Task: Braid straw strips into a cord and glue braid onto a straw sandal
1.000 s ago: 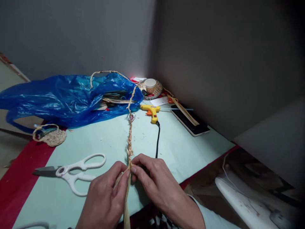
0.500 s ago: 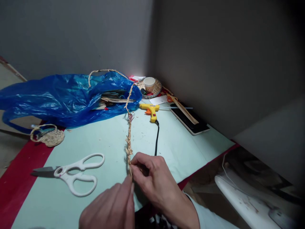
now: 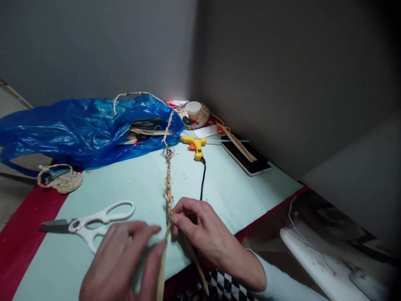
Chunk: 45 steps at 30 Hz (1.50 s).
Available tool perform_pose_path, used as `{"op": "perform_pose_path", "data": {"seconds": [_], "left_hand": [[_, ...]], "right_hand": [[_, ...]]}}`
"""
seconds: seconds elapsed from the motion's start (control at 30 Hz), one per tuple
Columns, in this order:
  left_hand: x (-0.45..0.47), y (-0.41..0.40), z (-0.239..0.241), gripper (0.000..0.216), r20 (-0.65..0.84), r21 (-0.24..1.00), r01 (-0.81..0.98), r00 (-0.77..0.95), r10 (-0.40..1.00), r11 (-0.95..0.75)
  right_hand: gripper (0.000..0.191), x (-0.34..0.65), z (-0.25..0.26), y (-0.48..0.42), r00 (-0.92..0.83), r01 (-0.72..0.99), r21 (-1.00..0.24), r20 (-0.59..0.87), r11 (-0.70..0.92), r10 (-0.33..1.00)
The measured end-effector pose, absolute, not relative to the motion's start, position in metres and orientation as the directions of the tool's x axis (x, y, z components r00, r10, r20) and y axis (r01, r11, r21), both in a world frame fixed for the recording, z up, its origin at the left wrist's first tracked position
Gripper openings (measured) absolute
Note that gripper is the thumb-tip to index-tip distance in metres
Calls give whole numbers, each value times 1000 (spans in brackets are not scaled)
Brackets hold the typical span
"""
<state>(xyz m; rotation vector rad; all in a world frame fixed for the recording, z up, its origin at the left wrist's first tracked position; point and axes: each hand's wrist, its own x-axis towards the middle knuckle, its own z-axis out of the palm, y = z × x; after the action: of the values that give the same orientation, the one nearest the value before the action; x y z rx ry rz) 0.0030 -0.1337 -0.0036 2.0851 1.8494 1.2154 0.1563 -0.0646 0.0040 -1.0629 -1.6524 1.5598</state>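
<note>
The fingers point(image 3: 182, 221) of the right hand point(image 3: 208, 236) are, in my remote head view, pinched together, thumb to forefinger, on the lower end of a braided straw cord point(image 3: 169, 179). The cord lies directly ahead of that pinch, running away across the pale green table cover point(image 3: 233, 194) toward the mouth of a blue plastic bag point(image 3: 72, 129). I find a loose strip point(image 3: 161, 274) descending from the pinch toward the bottom edge, and another strip point(image 3: 199, 267) hanging below the right hand. The left hand point(image 3: 114, 261), slightly blurred, has its thumb and forefinger well apart; the thumb tip is right beside the first strip, and I cannot tell whether it touches. White-handled scissors point(image 3: 89, 221) lie left of the cord, blades directed left, one handle partly covered by the left hand. I further note a yellow glue gun point(image 3: 197, 144) beyond the right hand, its black lead running back toward the knuckles, and a dark tablet-like device point(image 3: 233, 152) farther right, with a flat straw strip point(image 3: 239, 146) laid across it.
</note>
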Motion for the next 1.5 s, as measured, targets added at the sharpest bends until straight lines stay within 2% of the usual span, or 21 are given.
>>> {"op": "perform_pose_path", "data": {"seconds": [0.03,0.07,0.1,0.17,0.2,0.27,0.43,0.5,0.6,0.73,0.83,0.9,0.97,1.1,1.23,1.3,1.37,1.43,1.5], "left_hand": [[2,-127,0,14,356,702,696,-161,921,-149],[1,-119,3,24,127,840,542,-179,976,-10],[0,-112,4,34,-88,923,364,-118,989,126],[-1,-101,6,44,-347,934,95,16,938,344],[-1,-98,6,44,-399,917,20,62,915,399],[-2,-94,6,37,-424,904,-14,82,902,427],[-3,-97,10,24,-379,923,90,24,925,375],[-1,-98,11,22,-366,926,85,-20,930,367],[1,-97,8,24,-346,932,74,-101,933,354],[2,-95,8,27,-319,926,176,-104,942,333],[3,-94,9,25,-286,920,244,-119,951,308],[5,-95,10,23,-293,923,215,-151,944,320],[7,-97,9,22,-311,928,153,-183,933,339],[7,-99,5,20,-342,932,62,-186,921,358],[6,-102,5,19,-361,932,-10,-133,923,363],[5,-102,6,20,-364,931,-22,-133,922,365],[5,-102,8,22,-371,929,-33,-140,918,370],[5,-102,10,24,-369,929,-45,-140,919,366],[5,-101,13,25,-367,930,-66,-149,918,361]], "right_hand": [[15,156,3,-65,-485,108,-994,-75,-26,871],[15,156,3,-66,-490,74,-997,-63,-31,869],[16,157,2,-66,-491,47,-998,-49,-30,870],[17,158,2,-65,-485,52,-999,-20,5,875],[18,160,2,-65,-477,90,-995,-4,45,879],[21,163,3,-65,-470,198,-970,29,137,882],[25,168,8,-72,-498,398,-874,52,281,866],[25,168,10,-76,-490,525,-781,50,340,870],[15,168,12,-78,-521,655,-588,102,474,848],[21,167,17,-80,-586,692,-369,215,620,781],[21,162,21,-84,-587,713,-313,224,628,778],[21,157,20,-89,-547,760,-284,206,584,812],[19,152,16,-95,-538,789,-196,237,582,809],[15,146,3,-103,-628,730,1,395,684,670],[25,145,-8,-106,-618,724,62,500,687,606],[26,148,-9,-106,-610,709,63,554,702,566],[25,155,-4,-103,-589,680,-29,573,733,569],[25,164,6,-97,-539,648,-247,520,721,663],[24,172,16,-86,-476,602,-520,375,606,795]]}}
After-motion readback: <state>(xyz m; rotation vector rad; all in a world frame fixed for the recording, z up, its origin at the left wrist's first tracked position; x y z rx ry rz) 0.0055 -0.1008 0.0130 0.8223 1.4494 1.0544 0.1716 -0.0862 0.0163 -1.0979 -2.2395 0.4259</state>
